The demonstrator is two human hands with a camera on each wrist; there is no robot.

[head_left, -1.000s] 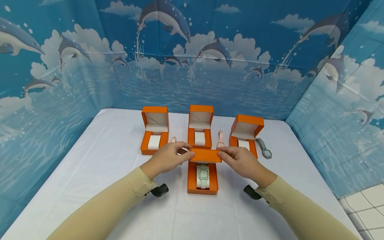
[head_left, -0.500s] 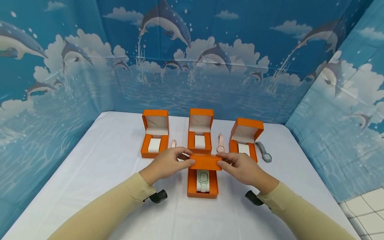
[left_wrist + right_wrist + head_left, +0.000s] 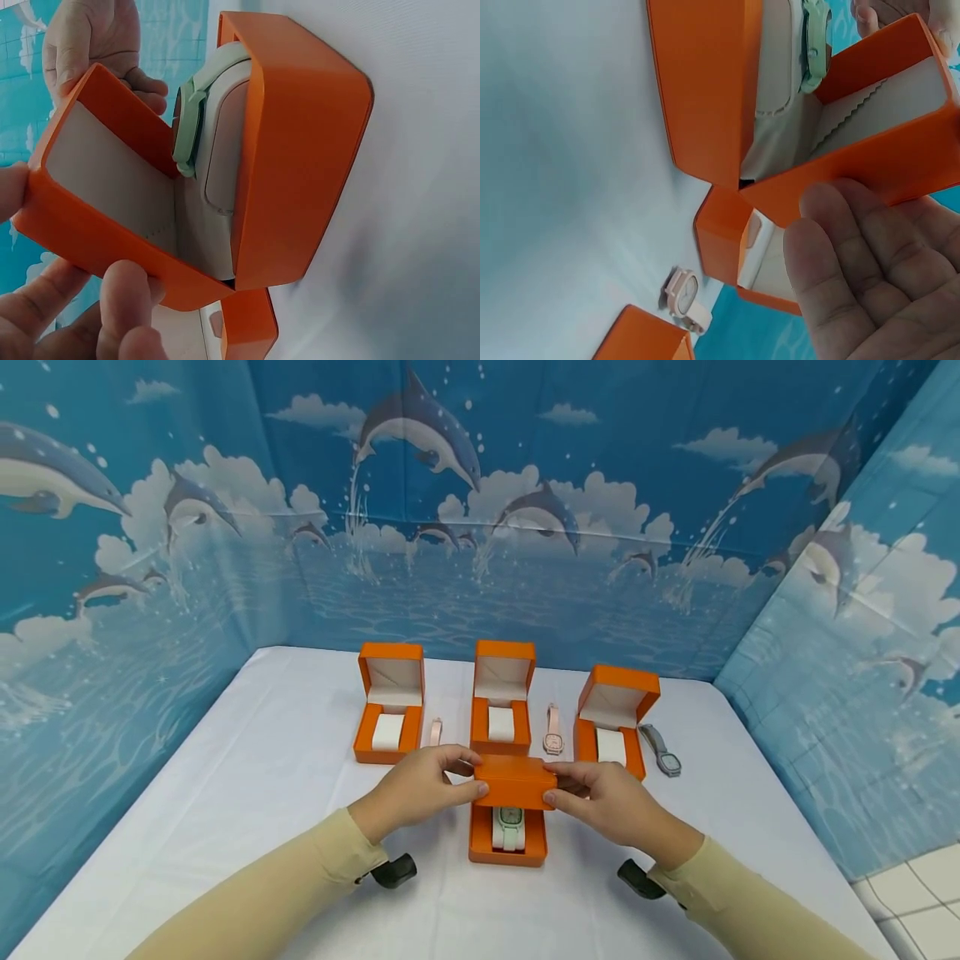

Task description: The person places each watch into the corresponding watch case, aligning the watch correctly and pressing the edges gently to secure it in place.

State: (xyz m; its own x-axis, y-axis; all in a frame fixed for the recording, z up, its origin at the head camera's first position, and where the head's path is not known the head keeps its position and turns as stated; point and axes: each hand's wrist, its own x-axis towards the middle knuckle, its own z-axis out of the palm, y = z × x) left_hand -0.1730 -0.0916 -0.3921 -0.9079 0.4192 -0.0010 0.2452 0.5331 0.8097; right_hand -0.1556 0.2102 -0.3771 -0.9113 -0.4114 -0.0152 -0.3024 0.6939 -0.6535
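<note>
Both hands hold the hinged lid (image 3: 513,783) of an orange watch box (image 3: 507,858) at its two sides. The left hand (image 3: 423,787) pinches the lid's left edge between thumb and fingers; the right hand (image 3: 617,800) does the same at the right edge. Half lowered, the lid slants over the base. A mint green watch (image 3: 187,124) is wrapped round the white cushion (image 3: 229,142) inside the box. In the head view the lid covers the upper end of that watch.
Behind stand three open orange boxes, a left one (image 3: 362,745), a middle one (image 3: 480,742) and a right one (image 3: 637,762), each with a bare white cushion. Two pink watches, one by the left box (image 3: 436,732) and another (image 3: 553,742), and a grey watch (image 3: 666,762) lie beside them on the white cloth.
Both hands have swung the front box's lid forward and down, so it hides more of the green watch. The head view has tilted up slightly.
</note>
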